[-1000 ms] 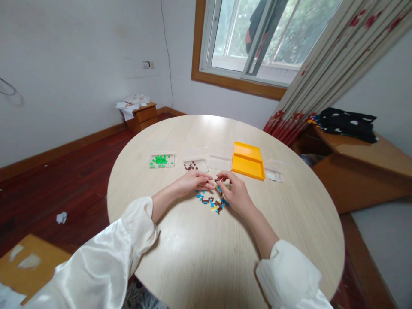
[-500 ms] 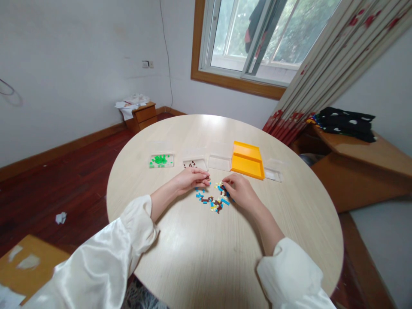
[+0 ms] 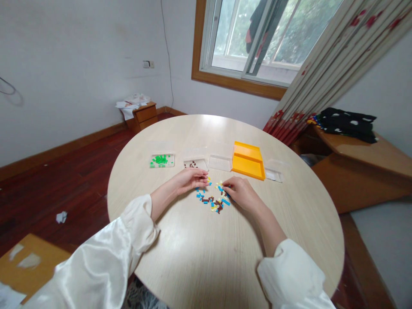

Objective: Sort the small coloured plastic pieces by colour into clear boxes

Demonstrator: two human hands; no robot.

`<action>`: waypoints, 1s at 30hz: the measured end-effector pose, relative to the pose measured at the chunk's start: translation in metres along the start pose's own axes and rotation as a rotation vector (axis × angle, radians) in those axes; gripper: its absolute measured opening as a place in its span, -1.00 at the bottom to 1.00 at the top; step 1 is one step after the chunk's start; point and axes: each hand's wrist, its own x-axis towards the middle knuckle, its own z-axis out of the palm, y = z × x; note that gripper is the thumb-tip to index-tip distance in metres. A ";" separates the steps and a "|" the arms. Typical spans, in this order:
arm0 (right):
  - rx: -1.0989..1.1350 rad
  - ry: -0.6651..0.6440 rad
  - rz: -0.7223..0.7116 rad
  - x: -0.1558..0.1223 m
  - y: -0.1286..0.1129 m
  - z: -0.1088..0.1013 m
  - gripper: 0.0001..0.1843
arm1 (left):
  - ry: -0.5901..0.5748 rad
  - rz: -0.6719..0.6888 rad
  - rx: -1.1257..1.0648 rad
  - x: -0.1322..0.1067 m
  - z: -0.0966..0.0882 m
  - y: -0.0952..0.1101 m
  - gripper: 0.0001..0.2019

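Note:
A small heap of tiny blue, brown and pale yellow pieces [image 3: 213, 199] lies on the round wooden table [image 3: 199, 257]. My left hand [image 3: 190, 178] rests at the heap's left edge with its fingers curled together. My right hand [image 3: 240, 192] lies at the heap's right edge, fingertips pinched down among the pieces. What either hand holds is too small to make out. Beyond the hands stand a clear box of green pieces [image 3: 162, 161], a clear box with brown pieces [image 3: 194, 164], an empty-looking clear box [image 3: 219, 163] and a yellow tray [image 3: 248, 160].
Another clear lid [image 3: 274, 173] lies right of the yellow tray. A wooden bench with dark cloth [image 3: 347, 122] stands at the right by a curtain [image 3: 325, 64]. A small cabinet with papers [image 3: 141, 112] stands by the far wall. Cardboard [image 3: 25, 262] lies on the floor at lower left.
Both hands have drawn slightly apart and settled lower onto the table beside the heap. The right hand slid back toward me and to the right.

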 end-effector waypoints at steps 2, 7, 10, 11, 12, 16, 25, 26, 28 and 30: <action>-0.002 -0.018 -0.017 0.000 -0.001 -0.001 -0.83 | -0.005 -0.007 -0.008 0.000 0.000 0.000 -0.86; 0.012 -0.012 -0.032 -0.002 -0.004 -0.002 -0.78 | -0.048 -0.045 -0.026 -0.002 0.002 0.003 -0.81; 0.019 0.028 -0.029 -0.002 -0.004 -0.001 -0.72 | -0.066 -0.054 -0.018 -0.003 0.003 0.004 -0.80; 0.021 0.039 -0.033 -0.002 -0.004 0.000 -0.70 | -0.069 -0.054 -0.016 -0.003 0.002 0.004 -0.81; 0.023 0.046 -0.039 -0.002 -0.003 0.000 -0.69 | -0.073 -0.055 -0.015 -0.003 0.002 0.004 -0.81; 0.053 0.044 -0.055 -0.003 -0.003 0.000 -0.68 | -0.076 -0.059 -0.016 -0.002 0.003 0.003 -0.81; 0.117 0.023 -0.045 -0.002 -0.005 0.000 -0.68 | -0.073 -0.057 -0.012 -0.003 0.004 0.003 -0.81; 0.125 0.026 -0.039 -0.002 -0.004 0.000 -0.67 | -0.075 -0.059 -0.012 -0.003 0.004 0.004 -0.81; 0.138 0.034 -0.033 -0.002 -0.004 0.001 -0.67 | -0.078 -0.060 -0.013 -0.004 0.004 0.004 -0.80; 0.142 0.043 -0.035 -0.002 -0.003 0.001 -0.67 | -0.080 -0.060 -0.017 -0.004 0.004 0.004 -0.80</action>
